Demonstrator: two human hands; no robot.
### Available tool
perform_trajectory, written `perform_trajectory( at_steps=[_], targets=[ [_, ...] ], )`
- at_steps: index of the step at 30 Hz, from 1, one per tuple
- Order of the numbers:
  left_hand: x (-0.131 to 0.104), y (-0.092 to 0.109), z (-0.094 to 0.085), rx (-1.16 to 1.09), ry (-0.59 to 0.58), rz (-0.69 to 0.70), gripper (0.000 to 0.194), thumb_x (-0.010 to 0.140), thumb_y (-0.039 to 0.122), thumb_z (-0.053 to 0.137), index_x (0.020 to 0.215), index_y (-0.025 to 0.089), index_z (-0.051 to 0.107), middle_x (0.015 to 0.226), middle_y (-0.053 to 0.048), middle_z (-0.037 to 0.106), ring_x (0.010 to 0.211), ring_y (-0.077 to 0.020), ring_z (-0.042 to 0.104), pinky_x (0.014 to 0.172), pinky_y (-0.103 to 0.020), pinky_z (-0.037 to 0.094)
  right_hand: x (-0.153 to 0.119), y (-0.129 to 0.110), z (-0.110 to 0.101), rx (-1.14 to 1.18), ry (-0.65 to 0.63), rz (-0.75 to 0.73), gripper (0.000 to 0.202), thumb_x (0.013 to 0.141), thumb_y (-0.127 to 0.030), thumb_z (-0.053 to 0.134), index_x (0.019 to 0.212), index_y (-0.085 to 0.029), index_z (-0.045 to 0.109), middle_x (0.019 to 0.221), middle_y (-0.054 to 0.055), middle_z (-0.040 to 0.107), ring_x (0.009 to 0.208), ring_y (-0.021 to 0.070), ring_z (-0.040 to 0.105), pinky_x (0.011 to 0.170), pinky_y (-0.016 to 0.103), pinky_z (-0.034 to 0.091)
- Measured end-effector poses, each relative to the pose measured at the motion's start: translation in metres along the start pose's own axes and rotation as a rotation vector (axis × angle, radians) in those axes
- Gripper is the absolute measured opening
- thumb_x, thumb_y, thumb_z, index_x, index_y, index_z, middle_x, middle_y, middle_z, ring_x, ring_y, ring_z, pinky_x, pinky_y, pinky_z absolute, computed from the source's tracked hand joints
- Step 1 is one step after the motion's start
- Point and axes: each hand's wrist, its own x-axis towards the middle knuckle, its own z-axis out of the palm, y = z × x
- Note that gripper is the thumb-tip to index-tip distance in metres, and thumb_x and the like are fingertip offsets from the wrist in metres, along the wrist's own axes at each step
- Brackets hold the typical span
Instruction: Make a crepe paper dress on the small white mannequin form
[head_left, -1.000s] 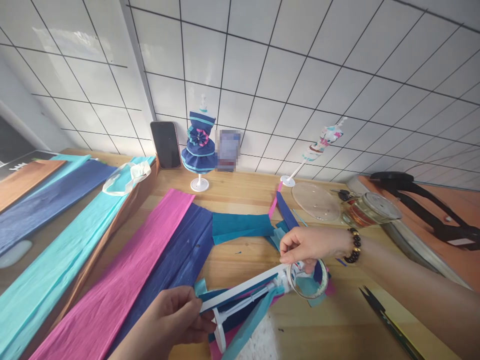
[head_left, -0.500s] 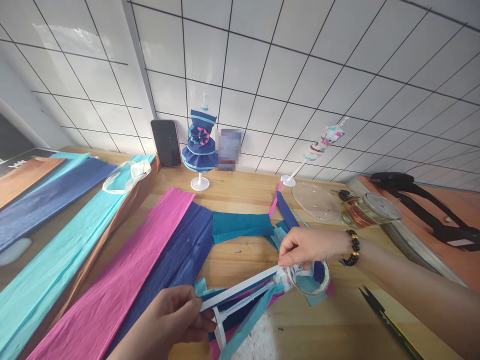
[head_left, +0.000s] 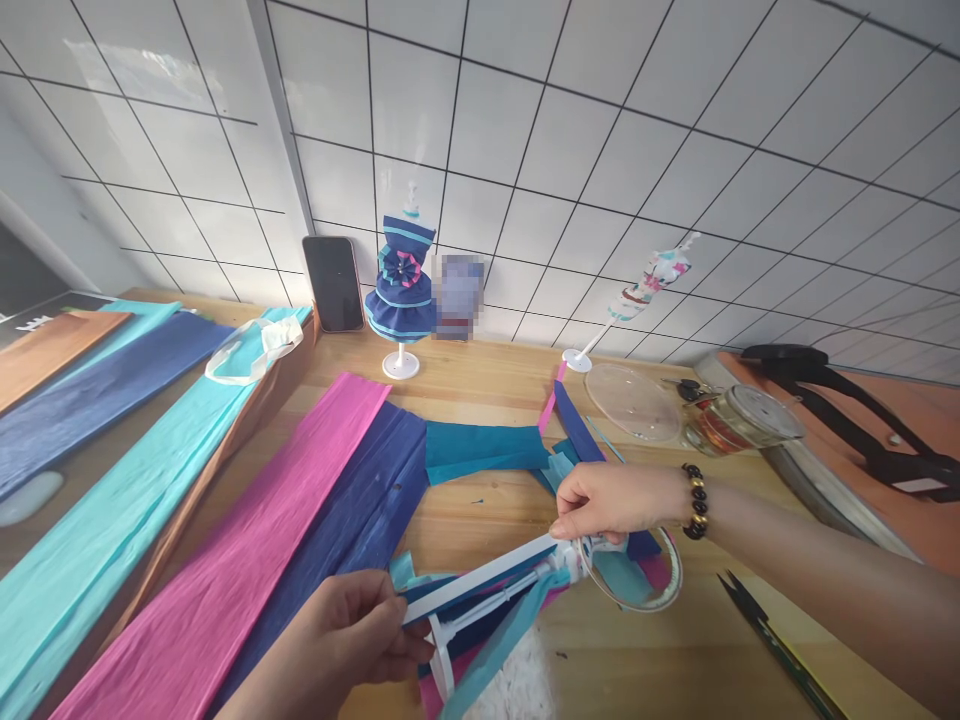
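A strip of white tape [head_left: 480,579] is stretched between my two hands. My left hand [head_left: 356,630] pinches its lower left end, and my right hand [head_left: 604,500] pinches it at the upper right. Below my right hand is the tape roll [head_left: 673,592], a thin ring, tilted. Under the strip lies a small white mannequin stand [head_left: 491,604] on its side, its base near my left fingers. Strips of light blue crepe paper [head_left: 499,650], dark blue and pink lie around the stand; part of them is hidden by the tape and my hands.
Long pink [head_left: 292,500] and dark blue [head_left: 375,490] paper strips cover the table's left. A mannequin in a blue dress [head_left: 403,290] and a phone [head_left: 334,285] stand by the tiled wall. Black scissors [head_left: 772,630] lie right; behind my right arm is a glass jar [head_left: 742,418].
The tape roll has swung and shifted right below my right hand. My right hand has moved slightly left and down; my left hand keeps its grip on the strip.
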Motion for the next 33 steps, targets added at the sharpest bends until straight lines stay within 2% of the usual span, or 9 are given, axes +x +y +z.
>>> perform_trajectory(
  at_steps=[8,26,33],
  targets=[
    [0.000,0.005,0.004,-0.017,-0.001,0.001,0.025,0.064,0.032,0.064,0.051,0.020,0.046,0.060,0.000,0.062,0.067,-0.0196,0.062,0.074,-0.035,0.051,-0.002,-0.005,0.000,-0.043,-0.001,0.020,0.036,0.070,-0.052,0.058,0.061,-0.018,0.051,0.049,-0.004,0.050,0.047,0.0091,0.045,0.046,0.019,0.033],
    [-0.004,0.008,0.007,-0.012,0.038,-0.008,0.027,0.059,0.035,0.067,0.049,0.020,0.046,0.056,0.000,0.061,0.067,-0.0201,0.062,0.070,-0.032,0.049,-0.003,-0.014,0.003,-0.127,0.018,0.068,0.035,0.068,-0.051,0.057,0.057,-0.019,0.047,0.047,-0.004,0.048,0.046,0.0101,0.045,0.044,0.020,0.032],
    [0.009,-0.005,0.002,-0.008,0.021,-0.028,0.030,0.056,0.036,0.069,0.047,0.019,0.047,0.053,0.000,0.061,0.069,-0.0227,0.066,0.065,-0.032,0.048,-0.004,-0.014,0.005,-0.140,0.034,0.059,0.035,0.067,-0.049,0.057,0.054,-0.019,0.045,0.045,-0.004,0.045,0.044,0.0093,0.042,0.042,0.020,0.029]
  ],
)
